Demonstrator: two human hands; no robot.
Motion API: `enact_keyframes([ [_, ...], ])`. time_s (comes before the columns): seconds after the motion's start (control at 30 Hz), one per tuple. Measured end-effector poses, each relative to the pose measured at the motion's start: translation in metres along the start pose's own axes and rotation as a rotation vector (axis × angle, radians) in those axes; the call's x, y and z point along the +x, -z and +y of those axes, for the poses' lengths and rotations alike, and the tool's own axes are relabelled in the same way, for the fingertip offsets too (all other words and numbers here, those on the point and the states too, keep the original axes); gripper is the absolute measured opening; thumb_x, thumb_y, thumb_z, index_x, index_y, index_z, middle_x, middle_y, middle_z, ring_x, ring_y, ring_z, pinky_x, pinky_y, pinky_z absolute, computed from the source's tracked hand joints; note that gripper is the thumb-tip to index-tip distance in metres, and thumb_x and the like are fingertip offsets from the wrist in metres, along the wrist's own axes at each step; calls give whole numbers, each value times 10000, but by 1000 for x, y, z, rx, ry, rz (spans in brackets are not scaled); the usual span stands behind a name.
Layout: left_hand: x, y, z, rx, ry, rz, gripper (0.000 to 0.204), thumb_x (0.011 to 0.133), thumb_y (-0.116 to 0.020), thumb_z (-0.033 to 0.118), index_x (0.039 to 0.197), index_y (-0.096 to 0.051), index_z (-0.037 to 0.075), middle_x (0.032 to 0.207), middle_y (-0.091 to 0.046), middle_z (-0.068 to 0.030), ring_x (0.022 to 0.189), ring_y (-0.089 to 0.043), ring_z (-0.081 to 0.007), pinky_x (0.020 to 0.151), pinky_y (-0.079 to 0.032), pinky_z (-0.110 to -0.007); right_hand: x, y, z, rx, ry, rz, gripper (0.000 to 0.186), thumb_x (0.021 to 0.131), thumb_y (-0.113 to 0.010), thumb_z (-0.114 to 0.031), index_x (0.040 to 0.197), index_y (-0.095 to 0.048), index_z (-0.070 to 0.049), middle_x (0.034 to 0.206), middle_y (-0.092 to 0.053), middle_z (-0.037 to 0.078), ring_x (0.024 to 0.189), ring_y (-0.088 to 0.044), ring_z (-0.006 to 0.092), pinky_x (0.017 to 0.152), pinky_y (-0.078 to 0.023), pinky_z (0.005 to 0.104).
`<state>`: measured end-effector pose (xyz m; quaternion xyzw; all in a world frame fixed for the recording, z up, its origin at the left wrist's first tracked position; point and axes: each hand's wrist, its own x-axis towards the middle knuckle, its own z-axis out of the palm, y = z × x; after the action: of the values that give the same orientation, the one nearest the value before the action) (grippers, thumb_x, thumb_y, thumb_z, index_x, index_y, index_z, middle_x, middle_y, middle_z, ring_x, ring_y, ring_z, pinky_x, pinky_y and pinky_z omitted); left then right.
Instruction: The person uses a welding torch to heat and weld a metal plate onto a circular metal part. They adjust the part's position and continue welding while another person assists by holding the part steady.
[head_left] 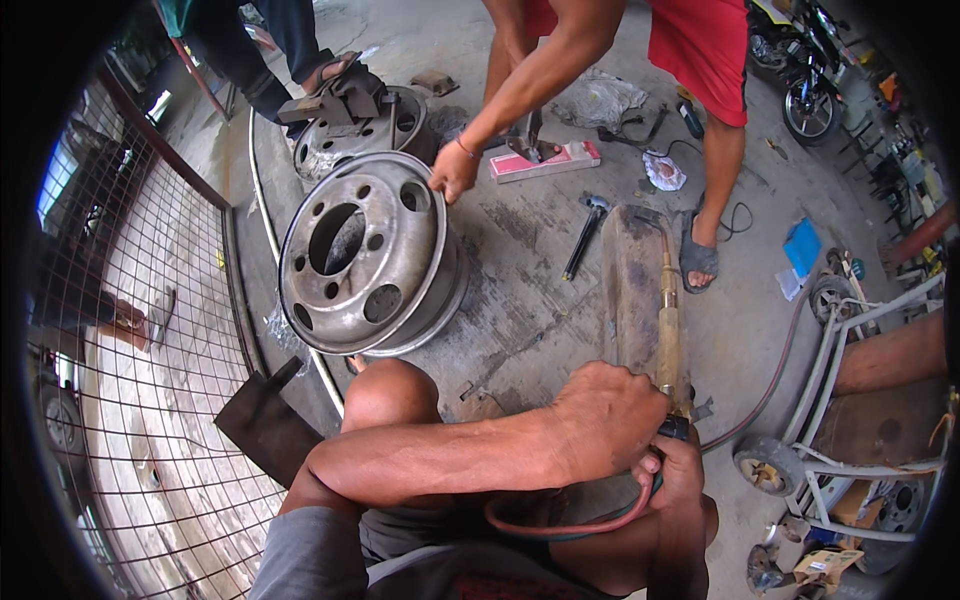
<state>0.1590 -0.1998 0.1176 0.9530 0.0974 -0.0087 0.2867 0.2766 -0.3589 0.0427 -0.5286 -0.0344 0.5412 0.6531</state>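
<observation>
A brass gas torch [669,325] stands nearly upright in front of me, its thin tip pointing away. My left hand [610,420] is closed at the torch's lower end, by the valve; its fingertips are mostly hidden. Below it, my right hand [675,472] grips the torch's base, where a red hose [560,526] and a green one loop toward my lap. Left of the torch, a steel wheel rim [395,262] leans tilted on the floor. Another person's hand [456,170] holds its upper right edge. Neither of my hands touches the rim.
Behind the rim lies a second rim [418,128] with a dark metal vise-like piece [345,102] on it. A hammer [583,240], a long worn metal block [632,285] and a pink-white box [545,163] lie on the floor. Wire mesh [170,300] borders the left; a wheeled cart [815,400] stands right.
</observation>
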Motion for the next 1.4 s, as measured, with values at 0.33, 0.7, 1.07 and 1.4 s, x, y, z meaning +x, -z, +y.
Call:
enact_keyframes([
  [0.33,9,41,-36,6,320,185,353,876,-630,168,1117,-578,-85,879,-716,-266,877,-718,-448,815,-574,-515,-21,-6,1,-116,-154,-26,221,944,-751,-220,1031,-664,-36,726,-589,26,511,-493,82,432,-424,269],
  [0.7,-51,107,-103,-20,570,600,379,900,-577,187,1142,-587,-105,1173,-627,-353,1163,-593,-463,1026,-433,-500,-41,-16,1,-202,-311,-266,203,956,-738,-175,1041,-640,-19,719,-569,35,506,-491,83,444,-418,269],
  [1.07,-156,34,-121,-140,567,759,229,885,-606,133,993,-528,-53,989,-566,-318,1004,-550,-502,929,-429,-542,-56,-34,3,-396,-292,-451,126,1000,-656,-120,1101,-609,-63,690,-555,-7,482,-489,58,396,-402,212],
  [1.4,-181,-11,-135,-246,778,776,261,875,-573,146,1018,-515,-64,1001,-561,-307,1011,-545,-495,921,-424,-526,-46,-46,-15,-327,-353,-438,310,929,-710,-12,1166,-517,40,799,-625,125,510,-532,124,449,-457,278],
])
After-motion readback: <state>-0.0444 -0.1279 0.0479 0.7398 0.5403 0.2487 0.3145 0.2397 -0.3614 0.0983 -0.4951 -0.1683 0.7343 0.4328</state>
